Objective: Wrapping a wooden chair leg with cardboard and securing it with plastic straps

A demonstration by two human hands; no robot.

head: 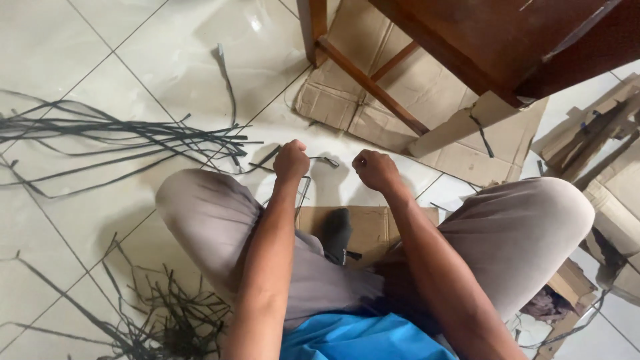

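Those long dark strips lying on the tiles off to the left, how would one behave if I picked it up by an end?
The dark strips would probably droop and trail: they lie in loose curves and tangles on the tiled floor. They look thin and narrow, so likely light. Crossing strands may drag neighbours along. The left hand and right hand are both closed in fists.

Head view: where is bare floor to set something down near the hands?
Bare white tile floor lies upper left, above the long black strips, and between those and the short black offcuts pile. Crowded: flattened brown cardboard under the brown wooden chair, right-edge scraps.
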